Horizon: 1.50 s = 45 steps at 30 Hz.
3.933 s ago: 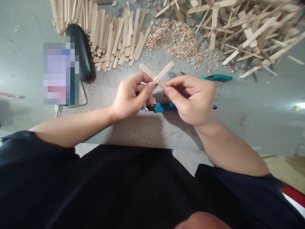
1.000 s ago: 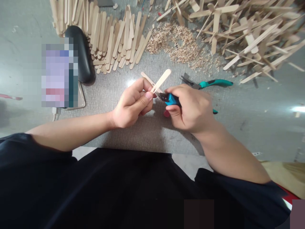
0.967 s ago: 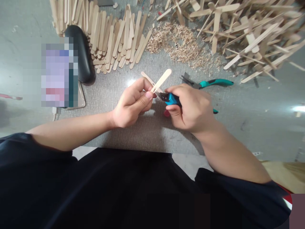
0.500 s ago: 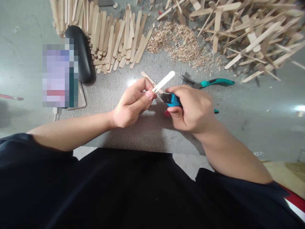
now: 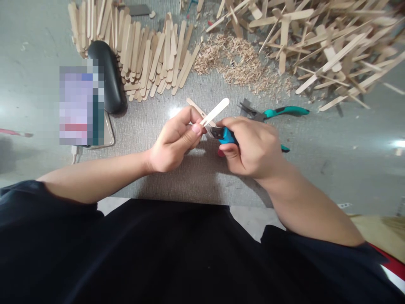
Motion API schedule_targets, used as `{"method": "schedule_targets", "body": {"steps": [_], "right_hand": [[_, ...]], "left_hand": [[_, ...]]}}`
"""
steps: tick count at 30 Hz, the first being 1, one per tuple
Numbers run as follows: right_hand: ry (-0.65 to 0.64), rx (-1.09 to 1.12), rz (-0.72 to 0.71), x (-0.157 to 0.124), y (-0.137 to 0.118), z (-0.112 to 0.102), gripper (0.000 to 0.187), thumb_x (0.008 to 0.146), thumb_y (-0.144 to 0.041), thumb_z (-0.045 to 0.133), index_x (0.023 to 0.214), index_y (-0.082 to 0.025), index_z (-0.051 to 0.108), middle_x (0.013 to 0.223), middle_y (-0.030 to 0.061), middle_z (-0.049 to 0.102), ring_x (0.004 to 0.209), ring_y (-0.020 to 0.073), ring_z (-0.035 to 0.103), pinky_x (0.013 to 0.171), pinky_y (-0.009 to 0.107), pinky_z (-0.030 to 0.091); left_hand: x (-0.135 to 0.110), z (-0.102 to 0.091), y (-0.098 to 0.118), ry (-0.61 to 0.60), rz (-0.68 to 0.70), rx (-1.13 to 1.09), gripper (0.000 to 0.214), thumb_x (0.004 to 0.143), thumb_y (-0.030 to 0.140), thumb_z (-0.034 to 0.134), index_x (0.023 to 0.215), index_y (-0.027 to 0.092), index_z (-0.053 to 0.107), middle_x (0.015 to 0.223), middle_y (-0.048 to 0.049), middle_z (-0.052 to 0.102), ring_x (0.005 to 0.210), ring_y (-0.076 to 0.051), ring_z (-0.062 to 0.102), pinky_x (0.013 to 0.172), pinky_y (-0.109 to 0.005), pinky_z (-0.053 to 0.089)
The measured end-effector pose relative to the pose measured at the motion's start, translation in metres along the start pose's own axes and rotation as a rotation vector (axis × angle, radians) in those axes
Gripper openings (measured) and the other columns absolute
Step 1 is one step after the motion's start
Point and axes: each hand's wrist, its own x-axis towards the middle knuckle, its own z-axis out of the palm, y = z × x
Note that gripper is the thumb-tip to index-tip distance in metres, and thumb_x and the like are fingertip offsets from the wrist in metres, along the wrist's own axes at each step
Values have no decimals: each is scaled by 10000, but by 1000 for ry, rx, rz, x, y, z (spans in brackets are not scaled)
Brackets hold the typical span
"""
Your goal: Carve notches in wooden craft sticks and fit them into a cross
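Note:
In the head view my left hand (image 5: pixel 177 137) pinches a pale wooden craft stick (image 5: pixel 217 110) between thumb and fingers, its rounded end pointing up and right. A small slot shows in the stick near my thumb. A second craft stick (image 5: pixel 193 104) crosses behind it; whether my fingers grip that one too, I cannot tell. My right hand (image 5: pixel 257 145) is wrapped round a blue and black utility knife (image 5: pixel 225 136). The knife's metal blade reaches to the crossing sticks, close by my left thumb. Beyond my right hand lie pliers with teal handles (image 5: pixel 286 111), partly hidden by it.
Plain craft sticks (image 5: pixel 155 59) are piled at the back left, beside wood shavings (image 5: pixel 237 59). Crossed stick pieces (image 5: pixel 329 46) heap up at the back right. A black case (image 5: pixel 107 80) and a blurred-out phone (image 5: pixel 76 107) with a cable lie on the left of the grey table (image 5: pixel 180 183).
The whole view has shifted slightly. Both hands keep nearly the same pose, with the knife blade still at the sticks and perhaps a little lower.

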Motion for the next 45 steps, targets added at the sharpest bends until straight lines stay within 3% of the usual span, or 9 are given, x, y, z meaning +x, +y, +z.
{"method": "schedule_targets", "body": {"steps": [3,8,13,19,23,30,40,45], "right_hand": [[3,-2,-13,2,-1,0,564,1302,-549,340,1325,-135,722,1016,107,850,836,242,816,729,368,595],[-18,-30,8,-1,-1,0,610,1304,-587,285,1321,-153,713,1020,105,854,843,242,831,733,364,616],[-72,-51,60,-6,1,3,677,1285,-657,224,1348,-181,701,1041,117,837,879,254,819,762,374,618],[-40,70,12,-1,-1,0,472,1289,-531,363,1311,-183,681,928,69,757,760,233,706,681,376,517],[-78,97,9,1,-4,-5,390,1288,-463,355,1280,-203,645,929,62,757,747,224,706,661,376,505],[-259,14,82,-4,-7,-10,675,1266,-616,101,1283,-243,664,967,96,794,848,277,772,716,447,556],[-71,84,26,-2,-13,-4,480,1308,-528,266,1295,-213,628,878,32,750,718,213,706,609,381,459],[-35,111,-3,4,-12,-8,444,1302,-516,310,1301,-219,641,896,41,743,735,220,693,647,384,470]], "left_hand": [[0,1,1,-5,24,-2,404,1167,542,740,987,275,496,629,125,344,444,-58,274,443,-211,254],[0,1,1,-55,102,-33,261,1222,365,639,1011,264,523,648,120,325,450,-53,251,457,-196,245],[1,1,2,-20,-19,-53,422,1168,528,732,959,271,469,650,121,333,451,-53,265,462,-219,255],[0,3,13,-65,-118,-39,533,1129,639,772,938,277,432,612,123,331,474,-61,300,478,-241,271],[0,3,18,-131,-158,-48,540,1128,663,769,947,277,437,635,110,378,481,-57,316,473,-236,286],[-1,5,18,-162,-178,-76,570,1092,656,820,939,280,419,657,98,426,501,-63,355,481,-234,307],[-1,3,14,-197,3,-19,424,1193,505,710,967,270,440,670,106,407,494,-43,340,496,-181,321],[0,5,7,-48,-34,-54,419,1210,506,671,951,257,455,675,112,392,456,-20,269,490,-168,309]]}}
